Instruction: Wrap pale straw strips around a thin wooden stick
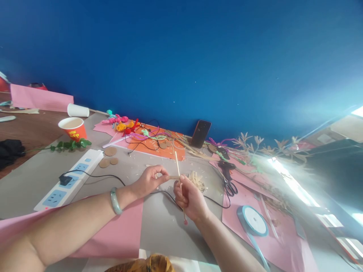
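Observation:
My left hand (150, 182), with a pale green bangle (115, 201) at the wrist, pinches one end of a short tan strip (173, 177). The strip runs across to my right hand (191, 197), whose thumb and fingers press it against a thin pale stick (177, 165). That stick stands nearly upright in my right fist, its lower tip pink. Just behind the right hand lies a heap of cut tan strips (197, 180) on the grey tabletop (167, 234). What the curled fingers of the right hand cover is hidden.
A white power strip (72, 181) lies left, its black cable passing behind and under my hands. Further back are a red paper cup (74, 128), orange paper (167, 151) and a leaning phone (200, 133). Scissors (230, 187), a glue gun (227, 169) and a ribbon roll (253, 221) lie right.

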Demonstrator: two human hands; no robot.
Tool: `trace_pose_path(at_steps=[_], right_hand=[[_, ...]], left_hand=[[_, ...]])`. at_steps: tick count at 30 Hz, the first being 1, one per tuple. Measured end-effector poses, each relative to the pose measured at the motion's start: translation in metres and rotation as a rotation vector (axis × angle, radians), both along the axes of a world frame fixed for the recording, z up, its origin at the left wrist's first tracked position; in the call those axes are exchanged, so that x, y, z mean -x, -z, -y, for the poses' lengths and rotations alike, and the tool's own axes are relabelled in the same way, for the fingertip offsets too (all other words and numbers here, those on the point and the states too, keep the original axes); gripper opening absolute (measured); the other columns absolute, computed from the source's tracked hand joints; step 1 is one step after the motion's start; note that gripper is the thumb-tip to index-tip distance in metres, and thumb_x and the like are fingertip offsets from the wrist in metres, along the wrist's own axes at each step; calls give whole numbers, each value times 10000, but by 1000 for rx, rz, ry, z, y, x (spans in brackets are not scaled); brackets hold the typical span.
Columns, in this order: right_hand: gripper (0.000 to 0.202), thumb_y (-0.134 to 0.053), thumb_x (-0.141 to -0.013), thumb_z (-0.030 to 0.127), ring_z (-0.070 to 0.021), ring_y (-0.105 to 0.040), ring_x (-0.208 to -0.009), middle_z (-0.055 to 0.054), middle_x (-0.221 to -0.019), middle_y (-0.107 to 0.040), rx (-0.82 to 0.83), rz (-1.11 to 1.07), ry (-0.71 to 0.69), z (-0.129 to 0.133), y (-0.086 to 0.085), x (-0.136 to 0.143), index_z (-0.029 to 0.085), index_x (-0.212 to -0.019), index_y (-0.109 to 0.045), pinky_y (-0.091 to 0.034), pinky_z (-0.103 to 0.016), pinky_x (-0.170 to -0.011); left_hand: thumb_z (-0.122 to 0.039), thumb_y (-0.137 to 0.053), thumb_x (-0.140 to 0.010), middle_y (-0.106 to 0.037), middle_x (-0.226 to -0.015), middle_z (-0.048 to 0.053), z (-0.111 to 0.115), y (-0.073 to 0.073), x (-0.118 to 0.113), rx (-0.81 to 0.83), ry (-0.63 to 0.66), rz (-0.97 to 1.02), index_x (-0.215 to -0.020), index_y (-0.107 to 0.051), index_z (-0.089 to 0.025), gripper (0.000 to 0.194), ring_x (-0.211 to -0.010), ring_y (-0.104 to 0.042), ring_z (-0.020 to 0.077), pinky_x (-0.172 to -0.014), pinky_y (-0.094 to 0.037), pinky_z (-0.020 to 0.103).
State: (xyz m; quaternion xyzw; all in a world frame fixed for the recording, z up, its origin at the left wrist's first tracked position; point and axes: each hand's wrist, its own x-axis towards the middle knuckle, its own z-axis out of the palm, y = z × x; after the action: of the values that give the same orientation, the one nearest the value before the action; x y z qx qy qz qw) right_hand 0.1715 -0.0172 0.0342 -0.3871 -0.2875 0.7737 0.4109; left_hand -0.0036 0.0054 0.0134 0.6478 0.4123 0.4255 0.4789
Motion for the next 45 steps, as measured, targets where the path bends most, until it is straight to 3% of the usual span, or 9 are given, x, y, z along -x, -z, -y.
trace_pose_path(at_steps=[21, 26, 30, 33, 37, 40, 45], right_hand=[[289, -643, -771, 386, -20, -141, -356, 66, -482, -434, 5, -40, 25, 1, -5, -4, 185, -671, -461, -81, -154, -333], [298, -658, -750, 411, -20, -147, -355, 74, -500, -400, -25, -16, 121, -3, -8, -8, 183, -673, -482, -93, -159, -328], [320, -640, -750, 427, -19, -149, -362, 71, -496, -413, -11, 79, 194, -7, -1, -5, 174, -643, -477, -84, -161, -335], [293, -631, -746, 398, -26, -184, -375, 58, -529, -462, -9, 166, 157, -4, 6, 3, 183, -648, -458, -103, -166, -349], [271, -681, -719, 340, -50, -257, -410, 83, -497, -402, -133, 268, 61, 7, 9, 12, 200, -684, -452, -174, -175, -386], [312, -670, -752, 435, -57, -260, -415, 88, -482, -382, -198, 329, 63, 12, 7, 16, 203, -719, -464, -182, -188, -399], [376, -653, -759, 505, -44, -230, -389, 74, -500, -415, -170, 352, 68, 13, 3, 17, 201, -693, -443, -124, -198, -380]], left_hand=[[-490, -569, -812, -538, -672, -16, -1, 0, 1, 46, 1, 22, -770, -592, -147, 346, -542, -453, 86, -538, -384, 206], [-484, -571, -808, -508, -655, -26, 0, 3, 1, 112, -12, 67, -803, -596, -146, 339, -497, -422, 74, -480, -360, 193], [-443, -581, -809, -537, -664, -14, 2, 0, 0, 98, -24, 80, -772, -605, -147, 299, -519, -435, 78, -492, -363, 188], [-399, -588, -804, -570, -677, -6, 2, -2, -1, 83, -56, 64, -771, -623, -151, 253, -553, -475, 93, -528, -387, 200], [-369, -614, -778, -618, -698, 15, 0, 3, -2, 63, -86, 59, -736, -638, -142, 232, -621, -526, 119, -586, -412, 214], [-356, -617, -776, -633, -701, 22, 0, 7, -3, 40, -65, 48, -728, -651, -138, 226, -653, -541, 127, -623, -423, 227], [-381, -618, -788, -642, -701, 39, 2, 7, -4, 0, -63, -18, -732, -665, -136, 255, -683, -555, 144, -646, -436, 249]])
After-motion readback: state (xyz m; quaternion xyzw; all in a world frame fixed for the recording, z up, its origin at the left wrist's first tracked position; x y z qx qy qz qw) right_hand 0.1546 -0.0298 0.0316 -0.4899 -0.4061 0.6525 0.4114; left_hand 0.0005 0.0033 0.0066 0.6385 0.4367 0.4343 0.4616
